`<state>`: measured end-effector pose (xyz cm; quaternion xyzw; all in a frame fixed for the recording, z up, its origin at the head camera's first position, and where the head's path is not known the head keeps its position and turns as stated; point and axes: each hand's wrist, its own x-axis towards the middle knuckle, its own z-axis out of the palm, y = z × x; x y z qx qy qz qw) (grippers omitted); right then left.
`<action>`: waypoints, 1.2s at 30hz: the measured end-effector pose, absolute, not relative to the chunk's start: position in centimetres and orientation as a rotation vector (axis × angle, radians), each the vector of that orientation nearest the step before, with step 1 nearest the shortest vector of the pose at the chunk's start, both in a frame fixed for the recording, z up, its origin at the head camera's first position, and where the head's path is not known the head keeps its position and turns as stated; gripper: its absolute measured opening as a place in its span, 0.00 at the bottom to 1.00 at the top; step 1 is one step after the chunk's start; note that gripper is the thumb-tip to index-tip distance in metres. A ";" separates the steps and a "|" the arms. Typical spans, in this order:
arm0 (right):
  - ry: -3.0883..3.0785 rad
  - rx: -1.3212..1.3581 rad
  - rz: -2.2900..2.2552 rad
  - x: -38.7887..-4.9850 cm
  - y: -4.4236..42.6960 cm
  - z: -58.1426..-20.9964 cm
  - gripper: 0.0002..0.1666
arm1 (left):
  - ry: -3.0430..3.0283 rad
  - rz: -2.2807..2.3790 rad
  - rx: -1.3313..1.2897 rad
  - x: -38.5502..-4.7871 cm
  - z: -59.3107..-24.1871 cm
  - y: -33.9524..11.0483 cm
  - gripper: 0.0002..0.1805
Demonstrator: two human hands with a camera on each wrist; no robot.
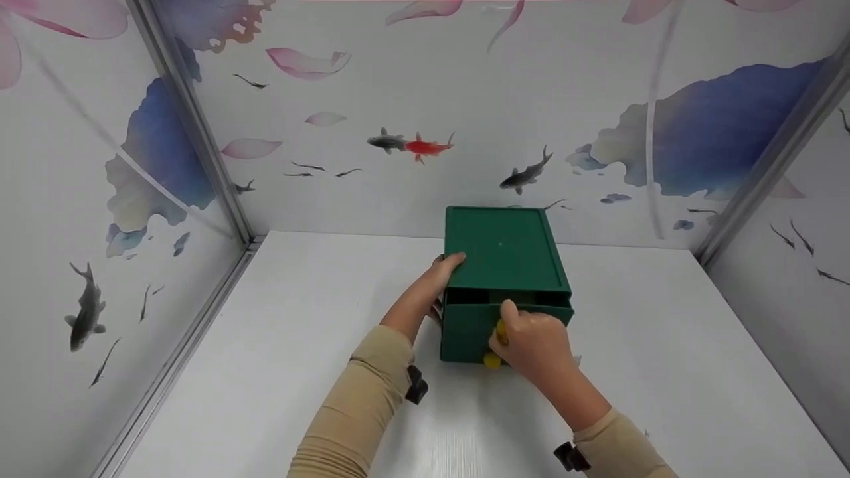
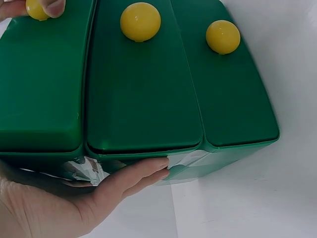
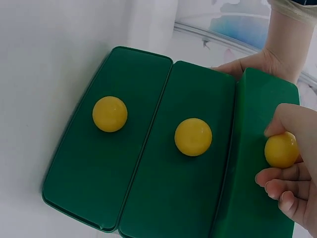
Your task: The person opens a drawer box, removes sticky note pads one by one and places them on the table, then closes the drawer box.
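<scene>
Top drawer [image 1: 468,328] sits ajar, 5 o'clock of head-view centre, its knob [image 3: 281,150] gripped by the right hand [image 1: 536,342]; the left hand [image 1: 443,273], fingers straight, lies against the box [image 1: 501,249] at 9 o'clock. Opening seems the current step, calling for a level pull toward 6 o'clock

My right hand [image 1: 536,342] hides part of the top knob [image 1: 502,330] on the green cabinet's [image 1: 501,249] front. Inside the dark gap beneath the cabinet's lid, I can't make out any contents. The cabinet's left side partly conceals my left hand [image 1: 441,275]. Nearer me than the cabinet, the head view's edge crops both my sleeves [image 1: 355,401].
</scene>
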<state>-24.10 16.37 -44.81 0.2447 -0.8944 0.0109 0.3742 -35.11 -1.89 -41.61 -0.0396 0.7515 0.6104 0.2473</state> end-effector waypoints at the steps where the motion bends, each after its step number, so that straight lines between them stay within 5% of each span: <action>1: -2.290 0.630 0.021 -24.0 16.3 -44.8 0.22 | 2.049 1.660 -0.108 -35.1 -41.6 -1.9 0.48; 36: -2.240 0.790 0.029 -21.4 17.5 -44.4 0.32 | 2.056 1.680 -0.094 -35.4 -41.6 -1.3 0.48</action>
